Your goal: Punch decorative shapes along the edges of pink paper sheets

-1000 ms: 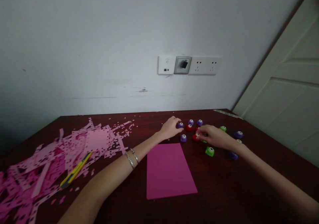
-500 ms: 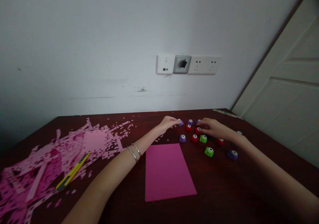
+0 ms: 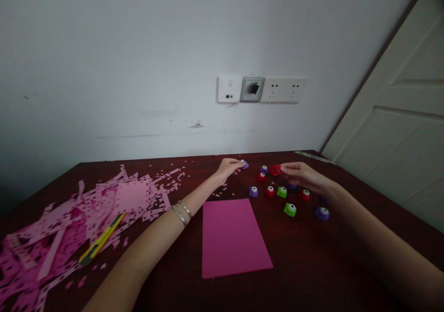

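We pinch a purple punch [image 3: 244,165] in the left hand [image 3: 229,167] and a red punch [image 3: 275,170] in the right hand [image 3: 302,174], with perforated scraps [image 3: 52,255] piled and the magenta sheet [image 3: 235,239] unpunched.

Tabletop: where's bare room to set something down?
Bare: tabletop between the pink sheet and right forearm, in front of the green piece; also a strip before the sheet's near edge. Crowded: left side, with pink scraps and yellow cutter; beyond the sheet's far right corner, small pieces cluster.
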`<state>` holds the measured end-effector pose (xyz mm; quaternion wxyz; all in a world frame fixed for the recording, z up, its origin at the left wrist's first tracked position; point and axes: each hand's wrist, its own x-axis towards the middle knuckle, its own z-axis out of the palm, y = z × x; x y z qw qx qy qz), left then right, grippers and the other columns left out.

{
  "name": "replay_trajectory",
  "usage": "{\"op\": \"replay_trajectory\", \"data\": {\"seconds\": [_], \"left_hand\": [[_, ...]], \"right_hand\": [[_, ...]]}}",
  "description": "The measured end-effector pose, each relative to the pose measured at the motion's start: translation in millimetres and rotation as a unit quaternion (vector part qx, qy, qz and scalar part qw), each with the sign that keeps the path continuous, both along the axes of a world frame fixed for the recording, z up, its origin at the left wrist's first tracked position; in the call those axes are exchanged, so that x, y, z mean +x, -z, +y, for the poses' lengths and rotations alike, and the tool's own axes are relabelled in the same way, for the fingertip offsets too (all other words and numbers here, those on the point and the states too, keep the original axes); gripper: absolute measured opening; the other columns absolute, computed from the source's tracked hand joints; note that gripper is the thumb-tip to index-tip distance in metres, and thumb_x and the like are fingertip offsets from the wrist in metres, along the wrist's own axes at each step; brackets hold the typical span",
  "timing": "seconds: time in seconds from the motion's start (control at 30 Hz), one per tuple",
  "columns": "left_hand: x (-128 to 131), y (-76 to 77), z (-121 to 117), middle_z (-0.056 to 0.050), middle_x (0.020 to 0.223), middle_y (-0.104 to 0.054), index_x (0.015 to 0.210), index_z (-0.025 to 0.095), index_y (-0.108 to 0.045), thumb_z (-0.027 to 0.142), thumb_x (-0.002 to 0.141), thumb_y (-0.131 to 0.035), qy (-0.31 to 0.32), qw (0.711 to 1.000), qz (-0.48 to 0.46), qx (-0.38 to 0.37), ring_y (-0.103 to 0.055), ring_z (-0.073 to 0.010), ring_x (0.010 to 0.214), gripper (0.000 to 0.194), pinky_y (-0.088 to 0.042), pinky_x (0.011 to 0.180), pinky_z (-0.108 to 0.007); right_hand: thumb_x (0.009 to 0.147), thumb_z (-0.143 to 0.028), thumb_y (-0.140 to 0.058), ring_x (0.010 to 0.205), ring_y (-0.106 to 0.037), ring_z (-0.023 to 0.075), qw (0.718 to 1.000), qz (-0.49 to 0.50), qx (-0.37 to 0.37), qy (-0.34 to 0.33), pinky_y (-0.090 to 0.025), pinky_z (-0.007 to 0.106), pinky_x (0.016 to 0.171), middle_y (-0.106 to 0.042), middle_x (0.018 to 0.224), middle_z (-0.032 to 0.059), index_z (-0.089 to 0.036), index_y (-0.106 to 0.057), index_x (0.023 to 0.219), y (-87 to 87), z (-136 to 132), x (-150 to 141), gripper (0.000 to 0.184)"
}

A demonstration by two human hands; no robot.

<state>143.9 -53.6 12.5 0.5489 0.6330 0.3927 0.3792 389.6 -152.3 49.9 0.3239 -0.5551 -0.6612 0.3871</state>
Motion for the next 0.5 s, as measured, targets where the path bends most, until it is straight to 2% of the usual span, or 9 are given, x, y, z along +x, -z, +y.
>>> {"op": "replay_trajectory", "data": {"seconds": [0.1, 0.17, 0.23, 0.37, 0.43, 0.5], "left_hand": [[2.0, 5.4, 0.7, -0.007, 0.078, -0.067, 0.079, 0.013, -0.068, 0.031, 0.064, -0.067, -0.033, 0.986, 0.093, 0.135, -0.058, -0.0137, 0.071, 0.023, -0.043, 0.067, -0.027], [2.6, 7.9, 0.0, -0.006, 0.079, -0.068, 0.079, 0.013, -0.068, 0.029, 0.064, -0.066, -0.037, 0.969, 0.142, 0.197, -0.059, -0.0148, 0.073, 0.021, -0.044, 0.070, -0.028], [2.8, 9.5, -1.3, -0.006, 0.078, -0.068, 0.080, 0.014, -0.068, 0.028, 0.065, -0.065, -0.039, 0.957, 0.179, 0.225, -0.059, -0.0148, 0.071, 0.020, -0.044, 0.070, -0.028], [2.4, 12.3, -3.8, -0.006, 0.079, -0.068, 0.082, 0.014, -0.068, 0.026, 0.067, -0.064, -0.038, 0.945, 0.214, 0.246, -0.059, -0.0151, 0.070, 0.020, -0.044, 0.070, -0.028], [1.6, 14.1, -4.4, -0.006, 0.078, -0.067, 0.082, 0.014, -0.068, 0.025, 0.067, -0.064, -0.039, 0.940, 0.226, 0.251, -0.058, -0.0153, 0.071, 0.020, -0.044, 0.071, -0.029], [0.5, 15.8, -4.7, -0.006, 0.079, -0.067, 0.082, 0.014, -0.067, 0.025, 0.067, -0.064, -0.038, 0.937, 0.235, 0.254, -0.058, -0.0150, 0.072, 0.019, -0.044, 0.072, -0.028]], "right_hand": [[0.070, -0.052, -0.057, 0.065, -0.053, 0.0144, 0.990, 0.137, -0.029, -0.011, -0.032, 0.020, 0.038, -0.063, 0.088, 0.0100, -0.018, -0.062, 0.098, 2.7, -7.0, 3.7, 0.044], [0.067, -0.050, -0.061, 0.065, -0.052, 0.0139, 0.986, 0.158, -0.042, -0.015, -0.032, 0.020, 0.038, -0.063, 0.088, 0.0103, -0.017, -0.063, 0.096, 4.5, -8.6, 5.8, 0.043], [0.068, -0.050, -0.061, 0.065, -0.052, 0.0137, 0.988, 0.150, -0.042, -0.009, -0.034, 0.020, 0.041, -0.062, 0.088, 0.0102, -0.016, -0.063, 0.094, 4.5, -8.5, 7.1, 0.043], [0.072, -0.054, -0.054, 0.066, -0.053, 0.0144, 0.998, 0.065, -0.015, 0.020, -0.038, 0.023, 0.047, -0.063, 0.084, 0.0085, -0.015, -0.063, 0.095, -0.6, -4.0, 8.3, 0.046], [0.072, -0.056, -0.053, 0.066, -0.054, 0.0158, 0.999, -0.028, 0.011, 0.030, -0.040, 0.025, 0.052, -0.064, 0.081, 0.0073, -0.015, -0.064, 0.094, -3.0, 1.0, 8.4, 0.047], [0.071, -0.055, -0.054, 0.070, -0.056, 0.0185, 0.987, -0.150, 0.042, 0.036, -0.041, 0.028, 0.058, -0.065, 0.081, 0.0068, -0.016, -0.066, 0.089, -3.4, 7.3, 7.6, 0.044]]}}
